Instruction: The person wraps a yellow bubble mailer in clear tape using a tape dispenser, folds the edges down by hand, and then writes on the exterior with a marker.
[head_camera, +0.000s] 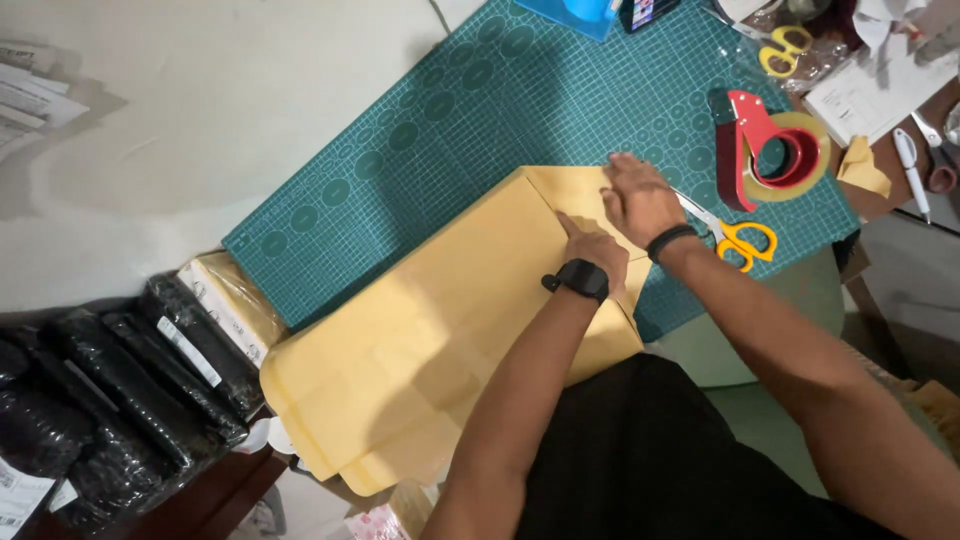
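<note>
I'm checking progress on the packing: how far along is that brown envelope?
The flap of the brown envelope looks folded over. Both hands, left hand and right hand, press it flat on the green cutting mat. No tape shows on it; the tape dispenser stands untouched nearby.

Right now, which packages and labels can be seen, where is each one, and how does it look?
Brown paper envelope: large, flat, on the green cutting mat, under left hand and right hand.
Black wrapped parcels: lower left, a row of shiny long bundles.
White labels: narrow strips on those parcels.
Brown parcel: beside the black ones, with a white label.
White papers: top right.
</note>
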